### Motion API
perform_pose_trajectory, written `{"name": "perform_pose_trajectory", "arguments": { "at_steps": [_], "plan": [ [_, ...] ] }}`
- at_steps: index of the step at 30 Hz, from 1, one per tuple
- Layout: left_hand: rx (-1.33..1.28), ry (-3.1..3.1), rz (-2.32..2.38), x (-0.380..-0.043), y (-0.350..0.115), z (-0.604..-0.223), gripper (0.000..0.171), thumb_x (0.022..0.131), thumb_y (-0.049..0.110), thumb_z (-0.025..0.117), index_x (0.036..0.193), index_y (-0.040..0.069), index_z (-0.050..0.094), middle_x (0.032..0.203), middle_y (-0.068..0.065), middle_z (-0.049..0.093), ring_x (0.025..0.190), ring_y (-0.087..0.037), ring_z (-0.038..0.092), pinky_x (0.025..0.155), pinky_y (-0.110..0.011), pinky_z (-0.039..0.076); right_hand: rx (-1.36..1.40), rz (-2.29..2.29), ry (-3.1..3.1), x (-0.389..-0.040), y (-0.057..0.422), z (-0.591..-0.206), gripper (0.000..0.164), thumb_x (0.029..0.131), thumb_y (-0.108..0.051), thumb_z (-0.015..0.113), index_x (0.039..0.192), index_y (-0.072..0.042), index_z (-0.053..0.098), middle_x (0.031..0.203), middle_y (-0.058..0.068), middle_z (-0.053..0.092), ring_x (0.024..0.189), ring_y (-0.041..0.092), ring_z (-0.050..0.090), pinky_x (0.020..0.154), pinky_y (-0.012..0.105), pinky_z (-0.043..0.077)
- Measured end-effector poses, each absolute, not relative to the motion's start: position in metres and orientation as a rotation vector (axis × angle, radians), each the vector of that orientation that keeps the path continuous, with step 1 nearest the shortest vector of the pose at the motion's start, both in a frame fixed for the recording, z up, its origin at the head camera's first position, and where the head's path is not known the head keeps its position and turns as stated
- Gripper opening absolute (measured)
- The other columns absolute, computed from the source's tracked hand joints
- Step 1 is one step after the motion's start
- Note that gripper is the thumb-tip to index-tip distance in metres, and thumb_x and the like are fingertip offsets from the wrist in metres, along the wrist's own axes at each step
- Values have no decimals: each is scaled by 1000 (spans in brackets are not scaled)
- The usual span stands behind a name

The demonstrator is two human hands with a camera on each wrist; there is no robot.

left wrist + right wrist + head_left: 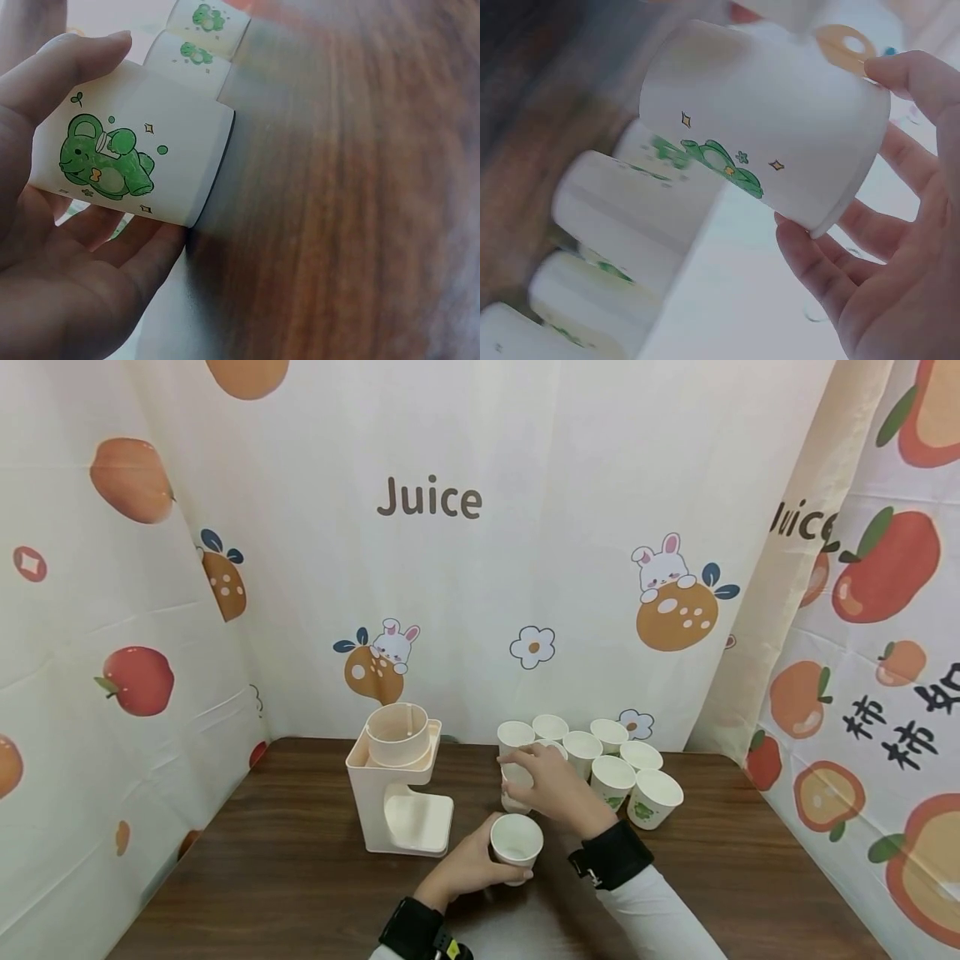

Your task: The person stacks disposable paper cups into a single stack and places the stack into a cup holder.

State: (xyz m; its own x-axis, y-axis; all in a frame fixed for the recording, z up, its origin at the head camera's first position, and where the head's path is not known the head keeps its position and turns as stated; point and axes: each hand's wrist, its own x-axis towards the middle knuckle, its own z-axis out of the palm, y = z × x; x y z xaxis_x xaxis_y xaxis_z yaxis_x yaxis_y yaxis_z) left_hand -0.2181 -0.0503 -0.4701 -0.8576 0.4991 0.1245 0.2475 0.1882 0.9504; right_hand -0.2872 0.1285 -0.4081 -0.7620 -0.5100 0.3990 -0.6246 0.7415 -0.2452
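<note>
A white paper cup [516,837] with a green cartoon animal print is near the table's front middle, and my left hand [471,862] curls its fingers and thumb round its side. The same cup [120,150] fills much of the left wrist view, its base close to the wood. Farther back, my right hand [551,781] reaches over a second paper cup [516,795] at the left of a group. In the right wrist view, thumb and fingertips of that hand [907,202] pinch this cup [780,97] at its rim. Both cups' mouths face up in the head view.
More white paper cups [613,772] stand close together at the back right, beside my right wrist. A cream appliance [375,802] with a round top opening stands left of the hands on the dark wooden table [285,860]. Fruit-printed curtains [480,568] hang behind and at both sides.
</note>
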Motion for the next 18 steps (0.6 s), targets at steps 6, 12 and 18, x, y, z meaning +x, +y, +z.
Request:
{"name": "perform_pose_trajectory", "arguments": {
  "at_steps": [6,12,18],
  "plan": [
    [712,2224,1744,-218,-51,-471,66,74,18,78,130,12,42,113,-11,60,100,-24,56,82,-45,45,886,518,-2603,-277,132,-386,34,86,-35,61,118,-25,63,120,7,58,109,27,50,83,47,48],
    [690,2219,1742,-229,-49,-492,67,73,20,79,130,19,42,113,-4,59,99,-19,56,83,-46,45,930,500,-2612,-263,134,-367,33,87,-36,61,118,-23,64,121,8,58,111,26,48,89,47,46],
    [690,2224,1729,-233,-50,-500,69,73,25,79,131,22,41,113,-1,58,98,-17,55,82,-44,45,984,520,-2621,-248,137,-352,37,86,-38,63,121,-26,62,123,7,57,113,25,48,89,48,46]
  ]
}}
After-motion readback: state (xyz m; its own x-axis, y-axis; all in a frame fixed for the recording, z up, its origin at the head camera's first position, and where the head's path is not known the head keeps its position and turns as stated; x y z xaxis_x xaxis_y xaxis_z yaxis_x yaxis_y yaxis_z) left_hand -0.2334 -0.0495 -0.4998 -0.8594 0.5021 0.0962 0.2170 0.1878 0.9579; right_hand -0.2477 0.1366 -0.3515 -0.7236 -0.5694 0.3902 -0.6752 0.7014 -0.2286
